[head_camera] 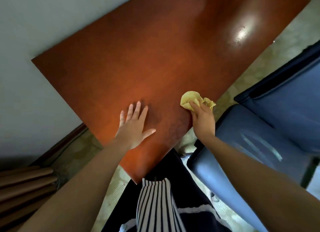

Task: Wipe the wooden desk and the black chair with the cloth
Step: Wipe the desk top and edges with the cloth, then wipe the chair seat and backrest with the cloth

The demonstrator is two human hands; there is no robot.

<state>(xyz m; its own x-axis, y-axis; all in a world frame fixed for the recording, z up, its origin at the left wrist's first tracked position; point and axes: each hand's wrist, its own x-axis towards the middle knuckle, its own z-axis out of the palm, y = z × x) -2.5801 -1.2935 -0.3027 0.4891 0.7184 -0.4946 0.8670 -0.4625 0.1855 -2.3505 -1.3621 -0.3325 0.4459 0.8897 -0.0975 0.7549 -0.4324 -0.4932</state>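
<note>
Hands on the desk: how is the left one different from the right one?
The left hand lies spread flat and holds nothing; the right hand curls round the yellow cloth. The left hand sits further in on the desk; the right hand is at its edge. Both are over the desk.

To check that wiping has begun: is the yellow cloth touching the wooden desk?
Touching. The head view shows the right hand holding the crumpled yellow cloth down on the wooden desk near its edge, with no gap beneath.
</note>
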